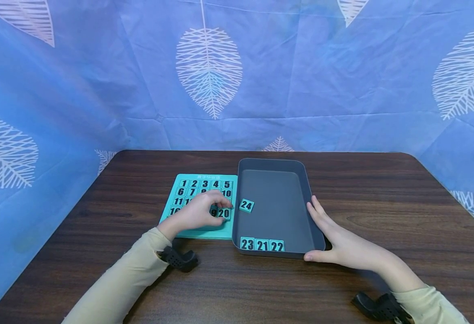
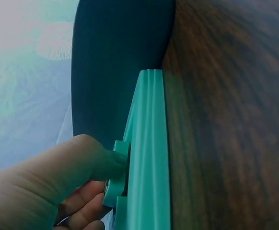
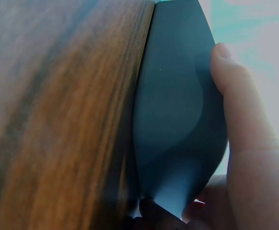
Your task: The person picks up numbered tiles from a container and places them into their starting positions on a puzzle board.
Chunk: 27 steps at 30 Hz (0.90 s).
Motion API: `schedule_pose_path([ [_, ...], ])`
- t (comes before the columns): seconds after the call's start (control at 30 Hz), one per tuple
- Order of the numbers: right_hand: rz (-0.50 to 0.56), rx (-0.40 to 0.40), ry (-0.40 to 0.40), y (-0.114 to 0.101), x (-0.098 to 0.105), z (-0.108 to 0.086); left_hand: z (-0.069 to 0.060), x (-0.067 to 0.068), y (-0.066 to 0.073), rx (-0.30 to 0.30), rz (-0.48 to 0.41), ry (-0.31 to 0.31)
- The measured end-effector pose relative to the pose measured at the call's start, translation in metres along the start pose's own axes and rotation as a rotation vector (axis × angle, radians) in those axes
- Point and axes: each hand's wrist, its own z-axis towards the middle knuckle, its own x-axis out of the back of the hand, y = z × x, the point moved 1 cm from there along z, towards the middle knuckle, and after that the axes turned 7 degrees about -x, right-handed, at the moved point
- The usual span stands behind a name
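My left hand [image 1: 202,210] is over the turquoise number board [image 1: 204,233], thumb and fingers pinching the tile marked 20 [image 1: 223,213]. In the left wrist view the thumb [image 2: 101,160] presses one edge of that tile, which stands slightly proud of the neighbouring one. Parts of the middle rows are hidden by the hand. Against the near right corner of a dark grey tray [image 1: 279,164] rests my right hand [image 1: 338,243], its fingers spread along the right wall and its thumb at the front wall. The right wrist view shows the thumb [image 3: 240,100] touching the tray's outside.
Inside the tray, tiles 23 [image 1: 247,244], 21 [image 1: 262,245] and 22 [image 1: 277,245] line the near edge. Tile 24 [image 1: 246,205] lies tilted near the left wall. Board and tray sit side by side on a dark wooden table [image 1: 374,193], with a blue leaf-patterned cloth [image 1: 269,76] behind.
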Motion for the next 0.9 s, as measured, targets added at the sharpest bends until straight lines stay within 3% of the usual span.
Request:
schedule_pose_path([
  [0.9, 0.003, 0.004, 0.003, 0.0009, -0.0007, -0.0004, -0.0011, -0.0023, -0.0044, -0.020, 0.030, 0.027],
])
